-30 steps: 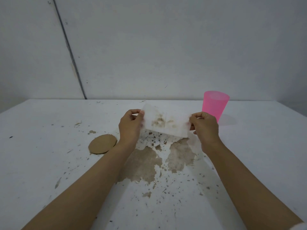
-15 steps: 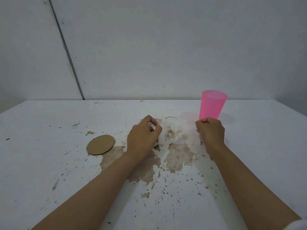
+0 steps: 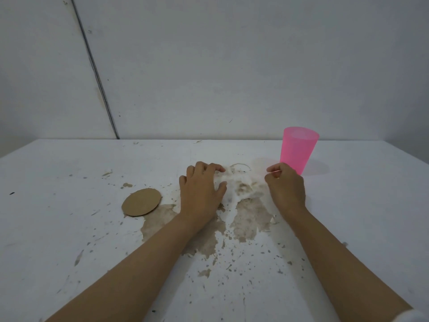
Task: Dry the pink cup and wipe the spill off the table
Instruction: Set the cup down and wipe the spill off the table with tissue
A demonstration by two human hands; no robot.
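The pink cup [image 3: 298, 148] stands upright on the white table [image 3: 69, 173], just behind my right hand. A white tissue [image 3: 242, 185] with brown stains lies flat on the table between my hands. My left hand [image 3: 202, 191] rests on the tissue's left part, its fingers spread and pressing down. My right hand [image 3: 286, 187] is curled, and its thumb and forefinger pinch the tissue's right edge. A faint wet ring [image 3: 240, 165] and a wet sheen show on the table beyond the tissue.
A round cardboard coaster [image 3: 141, 202] lies left of my left hand. Brown worn patches [image 3: 251, 219] and several specks mark the table under and in front of my hands. A grey wall rises behind the table's far edge.
Both hands lowered the tissue from the air onto the table. My left hand went from pinching it to pressing on it with spread fingers.
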